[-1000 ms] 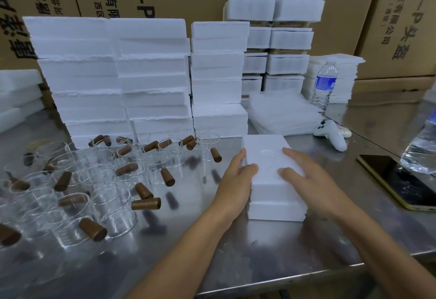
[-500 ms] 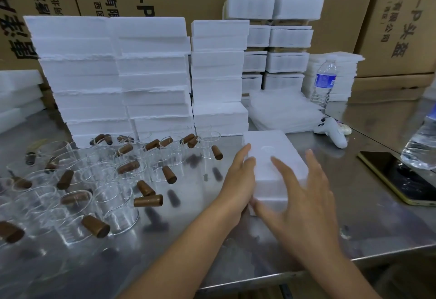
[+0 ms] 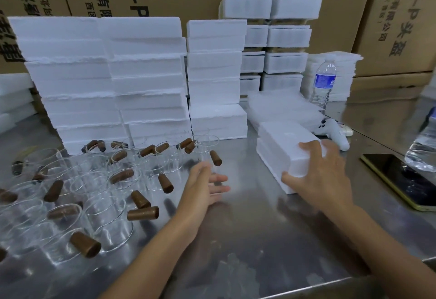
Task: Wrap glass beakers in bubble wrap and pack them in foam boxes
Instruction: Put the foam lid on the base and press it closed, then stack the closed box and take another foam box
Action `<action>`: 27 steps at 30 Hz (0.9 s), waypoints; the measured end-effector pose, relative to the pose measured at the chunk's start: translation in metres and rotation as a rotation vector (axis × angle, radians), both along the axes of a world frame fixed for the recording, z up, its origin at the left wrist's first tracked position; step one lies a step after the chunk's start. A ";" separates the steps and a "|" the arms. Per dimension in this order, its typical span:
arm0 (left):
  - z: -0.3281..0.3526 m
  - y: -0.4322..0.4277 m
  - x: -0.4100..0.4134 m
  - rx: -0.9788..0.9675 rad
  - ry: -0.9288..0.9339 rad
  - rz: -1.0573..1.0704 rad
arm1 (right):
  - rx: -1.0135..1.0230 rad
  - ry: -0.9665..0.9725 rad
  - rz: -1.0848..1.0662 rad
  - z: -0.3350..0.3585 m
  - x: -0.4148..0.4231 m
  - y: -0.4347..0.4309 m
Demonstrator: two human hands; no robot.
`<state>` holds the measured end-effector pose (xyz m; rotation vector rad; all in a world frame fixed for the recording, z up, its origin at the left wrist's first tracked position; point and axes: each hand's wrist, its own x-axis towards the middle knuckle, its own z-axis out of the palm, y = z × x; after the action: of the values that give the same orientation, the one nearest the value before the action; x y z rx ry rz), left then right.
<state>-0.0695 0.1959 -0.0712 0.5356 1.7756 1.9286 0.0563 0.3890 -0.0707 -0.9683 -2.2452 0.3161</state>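
Gripping near end of closed foam box (image 3: 283,143) w/ right hand (image 3: 323,176), box on steel table (image 3: 247,239). Left hand (image 3: 204,184) spread, fingers relaxed, empty, just beside glass beakers (image 3: 99,195) w/ brown stoppers (image 3: 142,212).

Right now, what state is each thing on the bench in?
foam box: closed, on the table
right hand: grips the foam box's near end
left hand: open, holds nothing
glass beakers: upright, unwrapped
brown stoppers: lying across and between beakers
phone: flat, screen dark
water bottle: upright
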 end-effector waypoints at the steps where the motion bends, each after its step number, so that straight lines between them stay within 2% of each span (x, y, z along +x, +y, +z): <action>1: -0.002 -0.002 -0.002 0.016 -0.010 0.010 | -0.014 0.000 -0.015 0.001 0.003 0.012; 8: -0.007 -0.004 -0.007 0.080 -0.002 0.013 | -0.036 0.049 -0.018 0.001 0.027 0.091; 18: -0.009 0.001 -0.004 0.130 0.040 -0.044 | 0.124 0.040 0.116 0.006 0.053 0.135; 27: -0.006 -0.001 0.000 0.128 0.038 -0.045 | 0.030 -0.073 -0.092 -0.007 0.057 0.138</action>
<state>-0.0699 0.1947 -0.0771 0.6543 1.6563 2.0232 0.1129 0.5271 -0.0779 -1.0795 -2.2559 0.2085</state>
